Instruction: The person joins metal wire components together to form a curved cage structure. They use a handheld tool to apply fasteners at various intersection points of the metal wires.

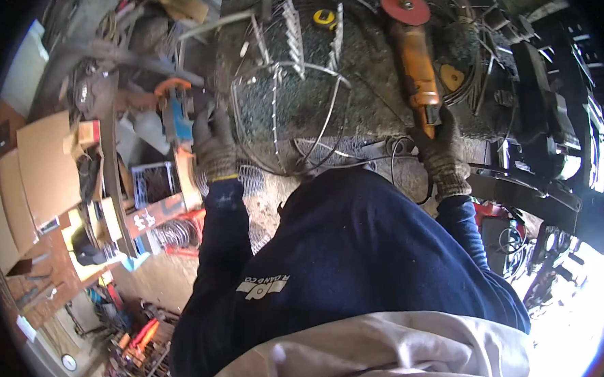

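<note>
Our right hand (pixel 443 148) clasped the near end of the orange grinder (pixel 415 63); it ran lengthwise ahead over the bench (pixel 308 107), red disc (pixel 395 7) farthest. Our left hand (pixel 214 144), farther off, had a grip we couldn't tell.

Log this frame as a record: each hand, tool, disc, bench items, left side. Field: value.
left hand: gloved, beside a blue vise-like tool; contact unclear
right hand: gloved, around the rear end of the orange angle grinder
disc: red disc on the grinder's far end, away from the person; spin can't be told
bench: dark worktop; bears a yellow tape measure and a twisted metal strip
left side: brown cardboard
</note>
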Motion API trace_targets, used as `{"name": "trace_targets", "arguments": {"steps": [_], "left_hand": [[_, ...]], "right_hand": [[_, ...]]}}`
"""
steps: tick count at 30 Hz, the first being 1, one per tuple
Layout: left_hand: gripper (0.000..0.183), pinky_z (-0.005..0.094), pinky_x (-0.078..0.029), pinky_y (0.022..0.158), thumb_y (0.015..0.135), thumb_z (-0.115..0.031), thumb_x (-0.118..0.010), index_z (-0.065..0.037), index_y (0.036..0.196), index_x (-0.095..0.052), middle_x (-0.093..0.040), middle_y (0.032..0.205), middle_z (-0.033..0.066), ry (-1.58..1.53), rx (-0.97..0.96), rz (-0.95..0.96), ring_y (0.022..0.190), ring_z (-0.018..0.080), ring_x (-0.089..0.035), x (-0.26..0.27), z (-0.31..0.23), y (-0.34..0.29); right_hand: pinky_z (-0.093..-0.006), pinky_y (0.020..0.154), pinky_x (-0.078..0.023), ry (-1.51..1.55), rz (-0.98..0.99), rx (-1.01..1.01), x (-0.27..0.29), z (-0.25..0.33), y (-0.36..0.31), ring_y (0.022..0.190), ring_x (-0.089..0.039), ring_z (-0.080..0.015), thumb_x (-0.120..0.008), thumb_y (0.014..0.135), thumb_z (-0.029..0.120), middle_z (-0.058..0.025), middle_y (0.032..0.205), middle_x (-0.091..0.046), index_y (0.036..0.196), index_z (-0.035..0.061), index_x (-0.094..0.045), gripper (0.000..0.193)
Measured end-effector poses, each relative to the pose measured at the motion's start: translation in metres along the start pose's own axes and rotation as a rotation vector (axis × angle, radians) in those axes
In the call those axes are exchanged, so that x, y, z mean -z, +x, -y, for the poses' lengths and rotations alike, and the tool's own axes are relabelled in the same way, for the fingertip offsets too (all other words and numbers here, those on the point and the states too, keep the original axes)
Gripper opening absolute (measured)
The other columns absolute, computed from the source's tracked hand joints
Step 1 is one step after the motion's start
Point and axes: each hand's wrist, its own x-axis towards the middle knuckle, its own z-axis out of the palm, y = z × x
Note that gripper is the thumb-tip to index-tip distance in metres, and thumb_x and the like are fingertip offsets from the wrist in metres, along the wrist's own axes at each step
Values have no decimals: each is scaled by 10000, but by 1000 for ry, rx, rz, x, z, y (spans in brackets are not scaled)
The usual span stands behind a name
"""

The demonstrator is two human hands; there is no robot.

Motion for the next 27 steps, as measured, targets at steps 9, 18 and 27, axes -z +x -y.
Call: {"name": "trace_targets", "arguments": {"steps": [9,18,27], "left_hand": [[295,405,-465,1046,982,-205,-706,-6,1197,-670,-647,1229,160,143,-62,-92,1161,296,-615,-7,-1,-5],[327,418,-495,1033,957,-246,-723,-40,1203,-661,-678,1225,147,200,-96,-24,1163,313,-639,-5,16,-1],[309,421,-497,1029,942,-202,-718,-42,1202,-669,-686,1213,155,190,-84,-19,1159,321,-643,-9,14,-3]], "right_hand": [[-388,771,-558,-70,-79,203,1,26,-13,933,-708,-260,-854,837,303,-194,1149,-698,1489,-28,-425,848],[-485,956,-529,-526,-103,41,17,98,-39,1175,-661,-387,-755,873,488,-239,1305,-652,1464,83,-525,752],[-509,872,-565,-626,-359,325,19,93,-35,1102,-672,-389,-748,870,492,-202,1208,-654,1434,117,-544,707]]}}
